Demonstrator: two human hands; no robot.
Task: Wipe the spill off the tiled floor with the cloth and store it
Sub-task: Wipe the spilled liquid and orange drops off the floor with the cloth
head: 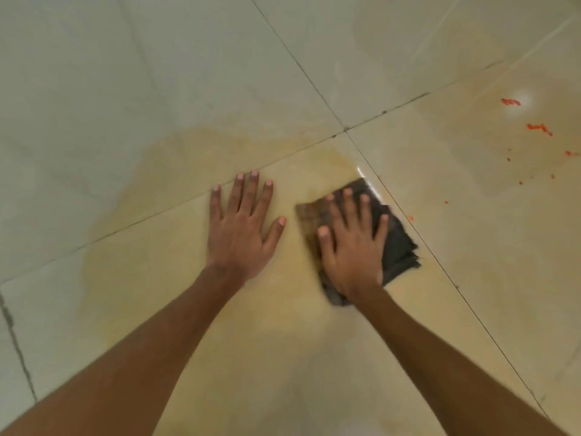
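Note:
A dark grey folded cloth [397, 247] lies flat on the cream tiled floor [157, 73], just left of a grout line. My right hand [352, 243] presses down on it with straight, spread fingers. My left hand [242, 228] rests flat on the bare tile beside it, fingers spread, holding nothing. A pale yellowish wet smear [176, 171] covers the tiles around and to the left of both hands. Red-orange splatters [539, 128] dot the tile at the far right, well away from the cloth.
Dark grout lines [345, 129] cross just beyond the cloth. A bright light reflection [525, 100] sits on the glossy tile beside the red spots. A small orange speck [410, 218] lies right of the cloth.

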